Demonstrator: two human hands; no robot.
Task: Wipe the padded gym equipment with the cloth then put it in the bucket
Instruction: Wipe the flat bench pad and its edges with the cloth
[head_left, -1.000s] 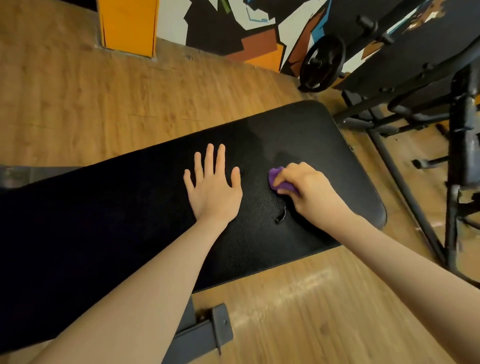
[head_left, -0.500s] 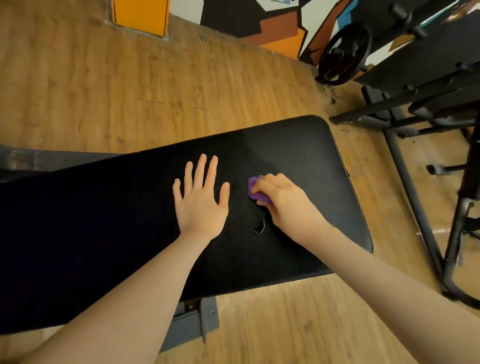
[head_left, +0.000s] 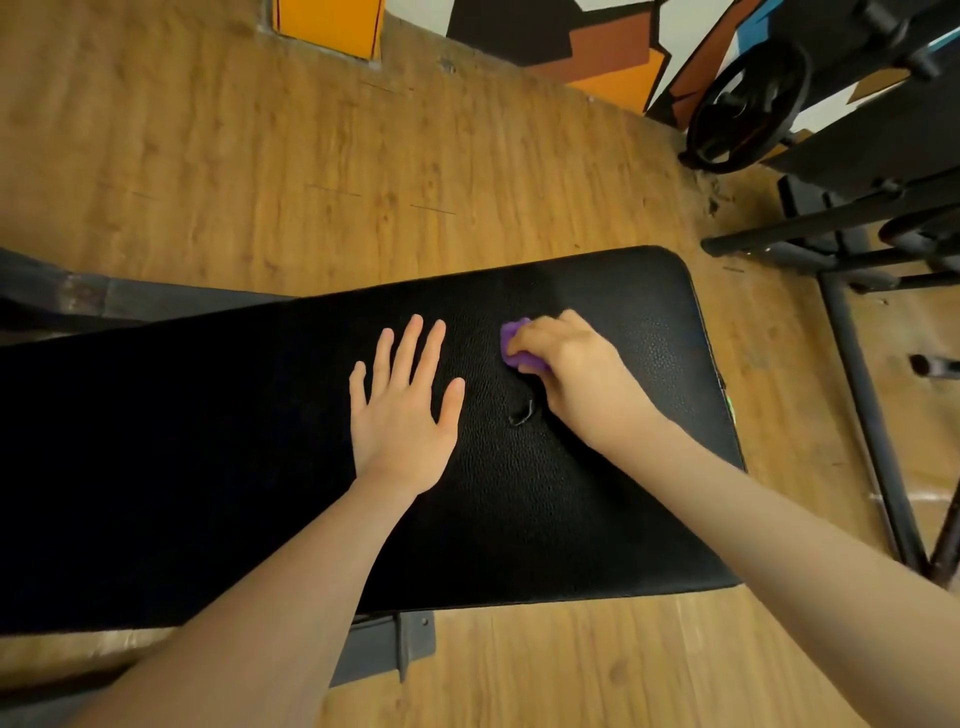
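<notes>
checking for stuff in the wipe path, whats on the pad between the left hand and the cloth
Head view: only bare black pad between the left hand and the cloth. A small tear sits just nearer, below the cloth.

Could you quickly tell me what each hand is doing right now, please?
Left hand: open, flat on the bench pad.
Right hand: gripping the purple cloth.

Black padded bench, grained leather-like cover, rounded corners, lying flat and running from the left edge toward the right, wooden floor all around. Small tear or loose thread near the middle of the pad. Purple cloth bunched small, pressed onto the pad just beyond the tear, mostly hidden under curled fingers. Bucket out of sight.
</notes>
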